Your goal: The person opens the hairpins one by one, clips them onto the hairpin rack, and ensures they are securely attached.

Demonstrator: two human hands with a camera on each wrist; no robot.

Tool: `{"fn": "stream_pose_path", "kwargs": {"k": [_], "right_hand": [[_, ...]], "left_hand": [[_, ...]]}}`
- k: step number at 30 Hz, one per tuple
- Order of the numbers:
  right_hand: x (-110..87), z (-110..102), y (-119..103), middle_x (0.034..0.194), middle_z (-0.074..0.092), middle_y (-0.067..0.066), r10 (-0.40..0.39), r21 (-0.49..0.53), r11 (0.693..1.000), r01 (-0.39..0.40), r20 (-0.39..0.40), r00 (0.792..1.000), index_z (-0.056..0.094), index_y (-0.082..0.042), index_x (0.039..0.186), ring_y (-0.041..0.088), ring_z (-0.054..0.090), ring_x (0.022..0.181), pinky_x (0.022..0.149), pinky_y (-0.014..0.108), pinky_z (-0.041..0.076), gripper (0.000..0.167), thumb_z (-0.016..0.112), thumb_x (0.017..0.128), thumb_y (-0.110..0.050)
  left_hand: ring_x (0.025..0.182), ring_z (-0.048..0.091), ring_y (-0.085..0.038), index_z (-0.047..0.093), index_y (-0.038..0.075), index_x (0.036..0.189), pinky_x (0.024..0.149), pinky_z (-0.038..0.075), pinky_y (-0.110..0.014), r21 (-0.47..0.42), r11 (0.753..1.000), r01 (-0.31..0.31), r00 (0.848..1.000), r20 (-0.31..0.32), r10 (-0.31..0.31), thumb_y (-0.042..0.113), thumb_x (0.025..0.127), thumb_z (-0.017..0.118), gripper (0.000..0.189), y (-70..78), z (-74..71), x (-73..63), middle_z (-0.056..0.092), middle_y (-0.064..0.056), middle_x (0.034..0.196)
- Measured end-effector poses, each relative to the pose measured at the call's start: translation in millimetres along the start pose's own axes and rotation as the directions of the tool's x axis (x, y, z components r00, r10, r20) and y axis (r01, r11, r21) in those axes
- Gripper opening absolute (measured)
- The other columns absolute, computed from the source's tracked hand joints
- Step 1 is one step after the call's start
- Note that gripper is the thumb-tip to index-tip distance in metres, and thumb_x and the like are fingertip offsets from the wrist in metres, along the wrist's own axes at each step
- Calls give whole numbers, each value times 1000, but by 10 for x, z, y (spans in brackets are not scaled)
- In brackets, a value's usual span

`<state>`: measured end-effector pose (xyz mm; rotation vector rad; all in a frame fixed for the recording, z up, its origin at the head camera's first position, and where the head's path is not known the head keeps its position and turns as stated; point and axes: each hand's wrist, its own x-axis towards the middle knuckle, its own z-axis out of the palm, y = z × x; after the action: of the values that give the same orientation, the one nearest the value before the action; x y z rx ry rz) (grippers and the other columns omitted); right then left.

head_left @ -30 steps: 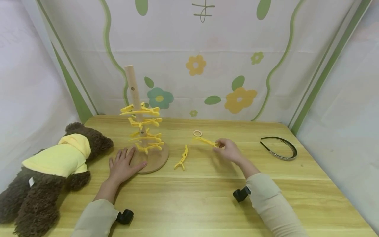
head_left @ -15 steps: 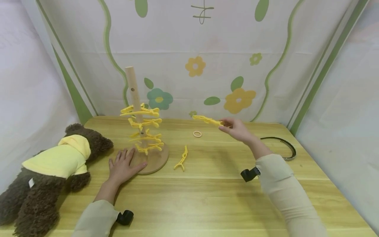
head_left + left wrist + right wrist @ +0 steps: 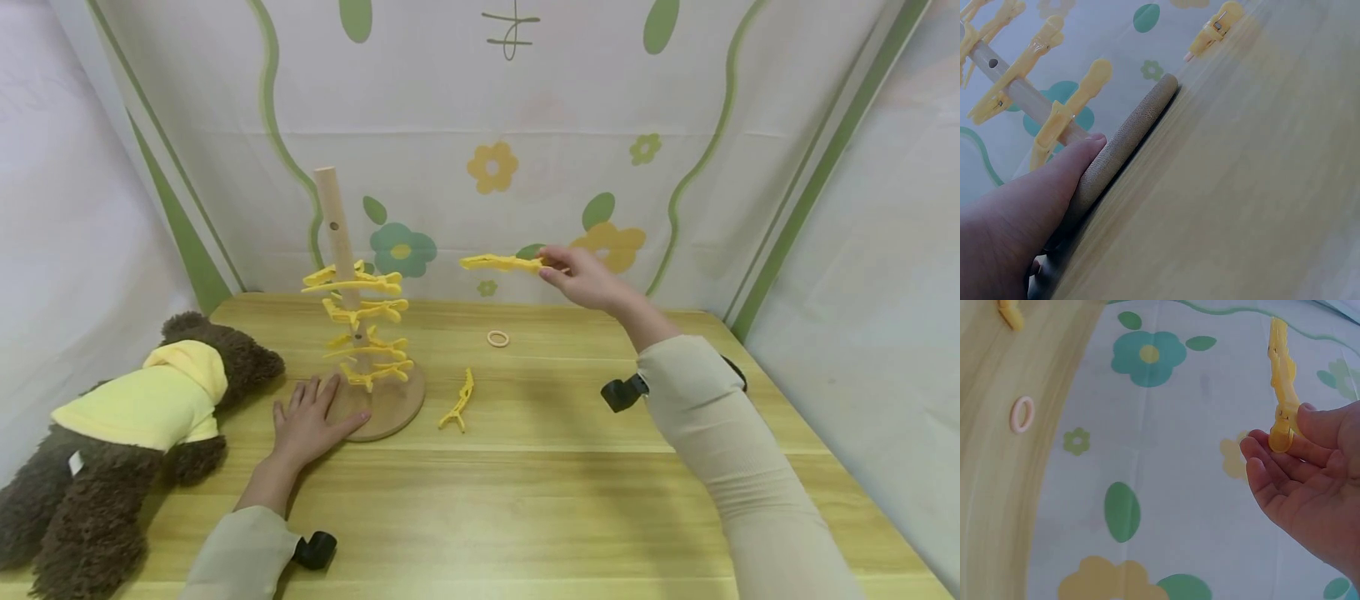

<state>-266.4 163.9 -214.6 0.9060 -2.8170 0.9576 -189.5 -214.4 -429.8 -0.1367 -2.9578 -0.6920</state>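
My right hand pinches a yellow hair clip by one end, raised above the table and level with the upper clips on the stand. In the right wrist view thumb and fingers hold that clip, the lower fingers loosely bent. My left hand lies with fingers spread on the round wooden base of a post stand. The thumb rests over the base's rim in the left wrist view. Several yellow clips sit crosswise on the post. Another yellow clip lies right of the base.
A small pale ring lies on the wooden table. At the left is a brown teddy bear in a yellow hoodie. The right sleeve covers most of a dark headband. Printed cloth stands behind.
My right hand has lifted the yellow hair clip off the table area, first up and rightward, then higher and slightly left. The left hand stays on the base.
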Motion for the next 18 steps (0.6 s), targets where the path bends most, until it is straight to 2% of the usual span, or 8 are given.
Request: {"fn": "stream_pose_path", "kwargs": {"k": [9,18], "right_hand": [[213,-25,-306,101,55,14,-15,-40,999,16,33,999,51,0,114,23,50,93,83,38,38,27,45,91,-13],[384,92,-530,84,58,9,-93,-44,995,94,20,995,58,-1,103,20,45,69,62,30,37,21,51,88,-14]], "left_hand": [[122,6,-46,21,9,138,85,-6,-66,4,1000,-2,1000,-4,2,66,72,46,91,4,-7,6,14,-28,136],[122,6,-46,21,8,138,85,-6,-66,0,1000,1,1000,-5,-1,67,72,46,92,13,-10,-2,14,-28,136]]}}
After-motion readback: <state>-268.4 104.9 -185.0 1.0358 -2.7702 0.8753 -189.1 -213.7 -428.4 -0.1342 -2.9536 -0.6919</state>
